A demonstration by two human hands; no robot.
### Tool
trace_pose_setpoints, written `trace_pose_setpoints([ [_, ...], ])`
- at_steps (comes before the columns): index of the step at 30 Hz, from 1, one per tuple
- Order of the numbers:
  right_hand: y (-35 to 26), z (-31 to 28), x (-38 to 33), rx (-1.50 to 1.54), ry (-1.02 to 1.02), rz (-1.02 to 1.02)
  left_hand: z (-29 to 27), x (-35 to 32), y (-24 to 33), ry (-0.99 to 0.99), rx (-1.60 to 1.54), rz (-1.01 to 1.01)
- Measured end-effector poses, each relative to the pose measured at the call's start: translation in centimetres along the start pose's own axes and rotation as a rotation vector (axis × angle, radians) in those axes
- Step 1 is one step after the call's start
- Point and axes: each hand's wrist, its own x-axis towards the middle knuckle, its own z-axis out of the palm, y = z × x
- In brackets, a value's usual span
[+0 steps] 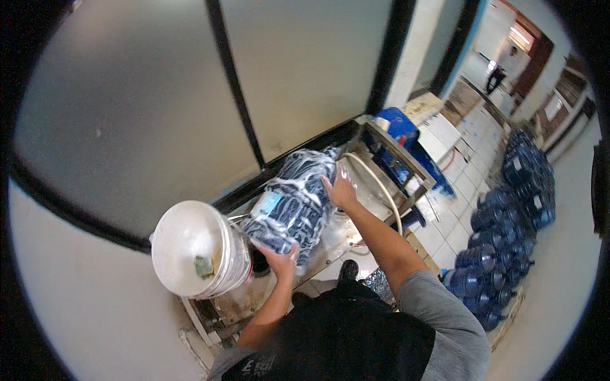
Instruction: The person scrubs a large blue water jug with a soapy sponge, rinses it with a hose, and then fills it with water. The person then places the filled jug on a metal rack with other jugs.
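One large blue water jug [293,200] lies on its side on the wet metal desk [330,244], coated in white suds over most of its body. My left hand [281,259] cups the lower end, fingers spread against the plastic. My right hand [341,190] lies flat on the upper flank, palm open, pressing rather than pinching.

Progress, as I judge it: soaping looks largely done, since foam covers nearly all I can see. No rinse is evident yet; a pale hose [381,187] arcs just beside the jug.

Count: one jug in hand, one white bucket [194,251] touching the desk edge at left. A long row of blue jugs [505,235] stands on the tiled floor at right, too many and too overlapped to count.
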Motion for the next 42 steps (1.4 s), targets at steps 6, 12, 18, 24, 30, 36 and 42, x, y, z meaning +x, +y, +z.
trace_pose_setpoints([
  [6, 9.5, -1.3, -0.5, 0.344, -0.092, 0.049, -3.2, 2.7, -3.8, -0.08, 0.232, 0.192],
  [12, 8.8, -1.9, -2.8, 0.632, -0.122, 0.084, -5.2, 6.9, -6.3, -0.205, -0.04, 0.052],
  [18, 16.3, 0.0, -1.3, 0.825, -0.318, 0.041, 1.4, 12.0, 6.4, 0.078, 0.395, 0.409],
  [24, 23.8, -1.4, 8.4, 0.612, -0.023, -0.028, 10.4, 14.8, 6.8, -0.138, 0.784, 0.266],
  [30, 23.4, 0.2, 17.7, -0.008, 0.04, 0.06, 12.9, 13.1, 7.2, 0.053, 1.017, 0.367],
  [36, 25.5, 2.6, 20.7, 0.811, -0.649, 0.263, 13.6, 12.6, 8.1, 0.059, 1.071, 0.263],
  [42, 27.8, -18.6, 13.5, 1.137, -1.127, 0.028, 14.1, 12.5, 8.5, 0.074, 1.069, 0.263],
])
